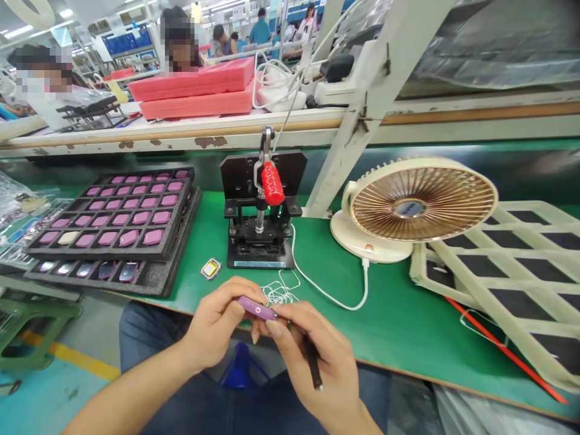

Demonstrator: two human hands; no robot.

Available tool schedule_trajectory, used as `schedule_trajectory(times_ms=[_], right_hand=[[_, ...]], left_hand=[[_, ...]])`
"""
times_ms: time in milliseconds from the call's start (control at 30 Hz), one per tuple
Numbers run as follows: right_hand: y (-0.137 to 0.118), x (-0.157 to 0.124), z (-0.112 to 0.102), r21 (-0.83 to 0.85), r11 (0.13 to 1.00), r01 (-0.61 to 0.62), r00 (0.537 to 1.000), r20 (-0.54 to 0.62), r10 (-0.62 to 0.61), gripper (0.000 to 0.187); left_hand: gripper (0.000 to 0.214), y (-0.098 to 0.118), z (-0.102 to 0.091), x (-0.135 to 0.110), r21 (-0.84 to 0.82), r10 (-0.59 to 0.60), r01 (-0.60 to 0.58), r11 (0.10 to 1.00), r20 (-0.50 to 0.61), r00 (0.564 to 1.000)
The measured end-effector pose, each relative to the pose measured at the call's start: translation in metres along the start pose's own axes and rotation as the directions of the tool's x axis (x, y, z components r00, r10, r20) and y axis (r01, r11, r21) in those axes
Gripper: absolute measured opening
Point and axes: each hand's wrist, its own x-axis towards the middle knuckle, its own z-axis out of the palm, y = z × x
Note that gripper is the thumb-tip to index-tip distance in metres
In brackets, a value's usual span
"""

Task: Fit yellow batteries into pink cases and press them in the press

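Note:
My left hand (218, 323) pinches a small purple rectangular part (256, 308) between thumb and fingers. My right hand (312, 356) touches that part's right end and grips a slim black tool (313, 366), whose exact kind I cannot tell. Just beyond my hands lie loops of thin white wire (278, 293) on the green bench mat (389, 308). A small yellow-edged part (211, 269) rests to their left. Further away stands a black bench press (260, 241) with a red handle (272, 183). A black foam tray (109, 211) holds several purple parts in rows.
A cream desk fan (410, 208) stands right of the press, its white cable (328, 287) trailing across the mat. A cream lattice rack (498, 266) lies at the right. Red foam trays (194, 87) sit on the shelf, with co-workers (40, 78) beyond.

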Motion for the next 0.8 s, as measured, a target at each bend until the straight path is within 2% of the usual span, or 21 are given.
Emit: schedule_trajectory(times_ms=[133, 333, 433, 533, 633, 800], right_hand=[[0.005, -0.003, -0.002, -0.007, 0.999, -0.042, 0.999, -0.007, 0.042, 0.025], [0.004, -0.003, -0.003, 0.019, 0.996, -0.084, 0.996, 0.005, 0.084, 0.023], [0.003, 0.006, -0.009, 0.025, 0.997, -0.071, 0.997, 0.042, 0.07, 0.022], [0.005, 0.019, -0.02, 0.021, 0.997, -0.072, 0.984, 0.163, 0.068, 0.022], [0.008, 0.029, -0.031, 0.028, 0.996, -0.086, 0.955, 0.288, 0.075, 0.02], [0.01, 0.037, -0.042, 0.006, 0.999, -0.051, 0.911, 0.411, 0.044, 0.017]], left_hand=[[0.029, 0.001, 0.004, -0.002, -0.056, -0.057, 0.058, 0.997, 0.02, 0.998], [0.017, 0.006, 0.01, -0.001, 0.017, -0.15, 0.152, 0.988, -0.08, 0.985], [0.017, 0.009, 0.007, -0.002, 0.276, -0.12, 0.145, 0.95, -0.103, 0.987], [0.022, 0.012, 0.002, -0.003, 0.577, -0.017, 0.044, 0.816, -0.052, 0.998], [0.03, 0.012, -0.001, -0.004, 0.651, 0.012, -0.035, 0.758, 0.04, 0.999], [0.038, 0.012, -0.005, -0.004, 0.682, -0.035, -0.063, 0.729, 0.128, 0.991]])
